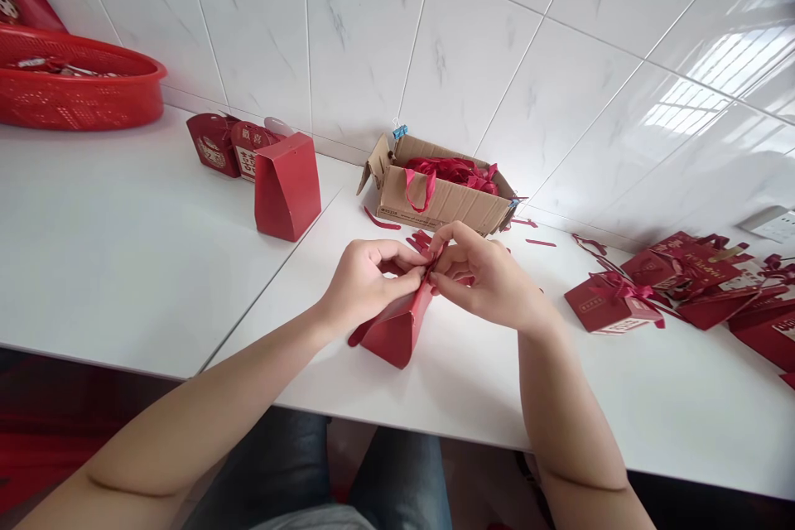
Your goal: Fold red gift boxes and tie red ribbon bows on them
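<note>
A small red gift box (394,333) rests on the white table in front of me, its narrow top edge between my hands. My left hand (373,281) pinches the top of the box from the left, thumb and fingers together. From the right, my right hand (481,277) has its thumb and index finger closed at the same spot, on a dark red ribbon (435,259). The fingers partly hide the ribbon and the top of the box. Behind the hands stands an open cardboard box (447,197) full of red ribbons (456,171).
An upright red box (289,189) and patterned red boxes (214,145) stand at the left. A red plastic basket (80,99) is at the far left. On the right sit a bow-tied box (605,305) and several others (701,265). A tiled wall rises behind.
</note>
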The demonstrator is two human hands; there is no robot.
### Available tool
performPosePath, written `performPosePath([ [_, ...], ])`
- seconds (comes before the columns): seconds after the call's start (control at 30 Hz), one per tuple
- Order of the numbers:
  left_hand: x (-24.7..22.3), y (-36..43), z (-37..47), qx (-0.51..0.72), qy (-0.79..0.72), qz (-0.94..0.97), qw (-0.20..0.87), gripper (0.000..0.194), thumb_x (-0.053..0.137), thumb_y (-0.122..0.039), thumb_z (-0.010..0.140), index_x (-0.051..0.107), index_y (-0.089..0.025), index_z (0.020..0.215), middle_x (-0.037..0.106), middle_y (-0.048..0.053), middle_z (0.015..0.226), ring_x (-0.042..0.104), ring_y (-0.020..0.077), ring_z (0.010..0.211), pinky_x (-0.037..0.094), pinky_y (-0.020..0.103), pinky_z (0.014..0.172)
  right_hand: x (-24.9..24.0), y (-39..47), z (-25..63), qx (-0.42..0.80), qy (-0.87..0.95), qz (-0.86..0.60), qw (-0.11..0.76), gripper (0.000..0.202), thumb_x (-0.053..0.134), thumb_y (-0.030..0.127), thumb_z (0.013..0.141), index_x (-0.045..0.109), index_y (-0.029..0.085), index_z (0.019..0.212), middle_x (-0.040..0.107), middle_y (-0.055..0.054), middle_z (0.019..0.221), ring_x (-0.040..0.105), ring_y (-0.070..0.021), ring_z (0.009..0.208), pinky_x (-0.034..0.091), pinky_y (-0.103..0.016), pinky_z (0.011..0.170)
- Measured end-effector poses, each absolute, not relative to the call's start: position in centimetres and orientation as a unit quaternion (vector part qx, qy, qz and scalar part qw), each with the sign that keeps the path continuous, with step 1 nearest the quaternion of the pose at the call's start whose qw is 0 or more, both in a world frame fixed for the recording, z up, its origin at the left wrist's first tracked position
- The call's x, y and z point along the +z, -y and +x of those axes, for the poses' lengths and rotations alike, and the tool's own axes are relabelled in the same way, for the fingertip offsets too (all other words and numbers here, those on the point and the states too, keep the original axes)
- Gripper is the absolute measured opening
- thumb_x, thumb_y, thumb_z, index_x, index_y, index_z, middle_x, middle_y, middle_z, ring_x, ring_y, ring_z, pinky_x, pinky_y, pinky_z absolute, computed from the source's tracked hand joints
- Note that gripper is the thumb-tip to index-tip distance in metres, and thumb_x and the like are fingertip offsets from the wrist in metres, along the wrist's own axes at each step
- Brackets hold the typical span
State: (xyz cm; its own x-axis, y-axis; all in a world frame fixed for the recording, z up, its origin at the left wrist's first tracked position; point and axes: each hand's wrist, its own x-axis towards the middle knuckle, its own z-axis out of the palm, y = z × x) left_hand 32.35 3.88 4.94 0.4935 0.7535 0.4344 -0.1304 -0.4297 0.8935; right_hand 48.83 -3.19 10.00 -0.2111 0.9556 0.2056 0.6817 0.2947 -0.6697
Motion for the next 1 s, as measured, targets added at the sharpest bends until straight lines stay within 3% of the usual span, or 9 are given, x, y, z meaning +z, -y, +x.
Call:
performPosePath([
  [0.13,4.68,-4.54,32.24,0.424,-0.214,0.72,0.506,0.012,0.069,-0.022,0.077,0.075,-0.016,0.086,0.076,0.005,0.085,0.071,0.0186,0.079,0.059,0.028,0.075,9.98,3.11,48.99,0.222,0.744,-0.552,0.304,0.024,0.053,0.012,0.077,0.044,0.023,0.096,0.065,0.003,0.071,0.062,-0.0126,0.068,0.048,-0.024,0.064],
  [0.27,4.66,-4.99,32.11,0.395,-0.216,0.721,0.526,0.014,0.067,-0.025,0.08,0.075,-0.016,0.089,0.076,0.007,0.085,0.072,0.0205,0.078,0.06,0.029,0.07,9.88,3.05,48.82,0.226,0.731,-0.563,0.312,0.025,0.054,0.011,0.075,0.045,0.023,0.094,0.065,0.004,0.068,0.061,-0.0123,0.065,0.047,-0.023,0.061],
  [1.0,4.94,-4.47,32.24,0.423,-0.212,0.715,0.515,0.007,0.066,-0.017,0.077,0.071,-0.015,0.08,0.074,0.004,0.077,0.069,0.0151,0.067,0.058,0.024,0.061,9.62,3.05,48.18,0.224,0.714,-0.575,0.329,0.025,0.056,0.011,0.071,0.048,0.023,0.091,0.062,0.004,0.066,0.061,-0.0127,0.062,0.048,-0.024,0.059],
])
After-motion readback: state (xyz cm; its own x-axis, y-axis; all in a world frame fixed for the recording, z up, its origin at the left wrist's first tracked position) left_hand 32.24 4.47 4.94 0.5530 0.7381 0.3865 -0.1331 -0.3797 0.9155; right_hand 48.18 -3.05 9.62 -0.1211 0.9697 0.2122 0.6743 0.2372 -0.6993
